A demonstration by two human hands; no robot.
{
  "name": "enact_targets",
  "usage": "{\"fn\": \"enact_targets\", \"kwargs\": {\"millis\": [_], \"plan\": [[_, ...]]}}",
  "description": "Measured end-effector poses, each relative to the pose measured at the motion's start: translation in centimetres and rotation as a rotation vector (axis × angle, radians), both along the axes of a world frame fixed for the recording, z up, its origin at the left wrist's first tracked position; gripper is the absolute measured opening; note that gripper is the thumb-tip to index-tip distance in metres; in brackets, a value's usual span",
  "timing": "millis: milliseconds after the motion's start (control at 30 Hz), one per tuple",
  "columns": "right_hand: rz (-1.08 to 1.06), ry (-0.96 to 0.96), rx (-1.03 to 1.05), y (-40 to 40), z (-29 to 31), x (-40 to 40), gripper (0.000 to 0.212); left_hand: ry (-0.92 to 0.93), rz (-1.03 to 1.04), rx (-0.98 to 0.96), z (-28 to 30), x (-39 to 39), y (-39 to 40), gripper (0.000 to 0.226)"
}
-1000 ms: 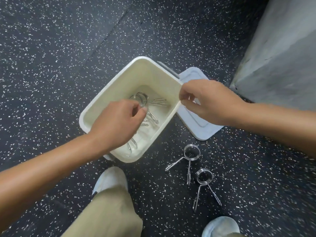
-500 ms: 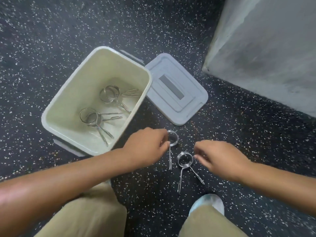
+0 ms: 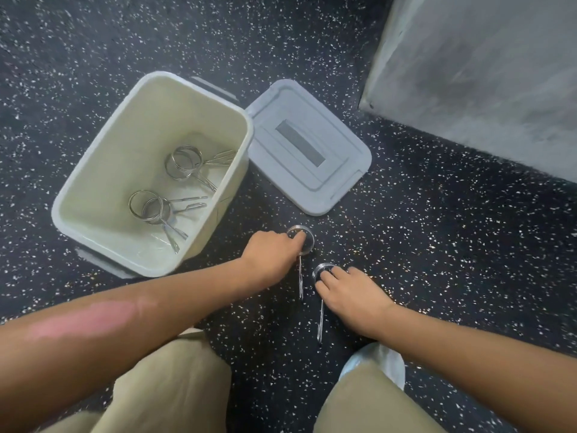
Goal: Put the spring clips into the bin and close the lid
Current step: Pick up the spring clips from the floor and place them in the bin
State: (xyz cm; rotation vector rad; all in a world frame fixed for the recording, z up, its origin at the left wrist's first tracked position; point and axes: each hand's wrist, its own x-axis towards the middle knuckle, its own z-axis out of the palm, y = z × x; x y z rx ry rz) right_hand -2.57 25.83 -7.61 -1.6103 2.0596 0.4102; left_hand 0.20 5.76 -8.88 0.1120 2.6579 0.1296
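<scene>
An open cream bin (image 3: 93,170) stands on the speckled floor with several metal spring clips (image 3: 184,162) lying in its bottom. Its pale grey lid (image 3: 340,170) lies flat on the floor to the bin's right. Two more spring clips rest on the floor in front of the lid. My left hand (image 3: 271,254) has its fingers closed on the coil of the farther clip (image 3: 307,237). My right hand (image 3: 349,292) pinches the coil of the nearer clip (image 3: 320,273), whose long handle points toward me. Both clips still touch the floor.
A grey concrete block or wall base (image 3: 484,73) fills the upper right. My knees in tan trousers and a light shoe (image 3: 374,360) sit at the bottom edge. Dark speckled rubber floor surrounds everything.
Both hands left the bin and came down to the two clips on the floor. Half a second ago they hovered beside the coils; now their fingers are closed on them.
</scene>
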Motion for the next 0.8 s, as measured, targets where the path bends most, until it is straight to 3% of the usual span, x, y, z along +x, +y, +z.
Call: {"fn": "enact_targets", "kwargs": {"millis": [300, 533, 800], "plan": [[0.032, 0.013, -0.059, 0.3, -0.5, -1.2, 0.013, 0.012, -0.210, -0.062, -0.2, -0.9, -0.3, 0.024], [-0.012, 0.053, -0.106, 1.7, 0.3, -1.7, 0.020, 0.060, -0.110, -0.044, 1.2, -0.4, -1.7, 0.005], [-0.067, 0.097, -0.226, 0.4, 2.8, -2.9, 0.024, 0.298, 0.046, 0.080, 7.3, -0.2, -4.6, 0.013]]}}
